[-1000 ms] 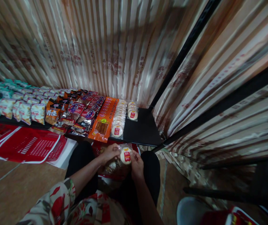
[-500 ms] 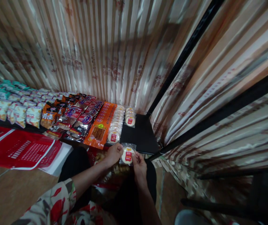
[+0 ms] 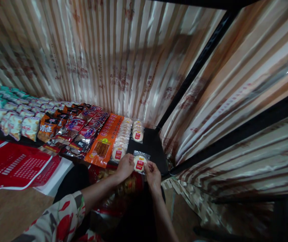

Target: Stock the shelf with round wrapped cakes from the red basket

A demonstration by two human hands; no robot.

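Note:
Between my hands is a round white cracker in a clear wrapper (image 3: pixel 139 162), its red label facing up. My left hand (image 3: pixel 125 167) pinches the wrapper's left side, and my right hand (image 3: pixel 152 176) grips its lower right edge. It hangs over the front of a black shelf (image 3: pixel 150 148). Behind it on the shelf, a short row of matching wrapped crackers (image 3: pixel 137 131) lies overlapped. Left of that runs a longer row of the same packs (image 3: pixel 119 148), beside an orange snack packet (image 3: pixel 105 141).
Further left on the shelf are dark red packets (image 3: pixel 88 131), orange-black bags (image 3: pixel 47 128) and white bags (image 3: pixel 30 127). A red bag (image 3: pixel 20 168) lies at lower left. Black frame bars (image 3: pixel 191 70) and a striped curtain (image 3: pixel 88 50) enclose the back and right.
Both hands have moved slightly up and toward the shelf with the wrapped cracker. The view has shifted a little, so the shelf goods appear lower and further left.

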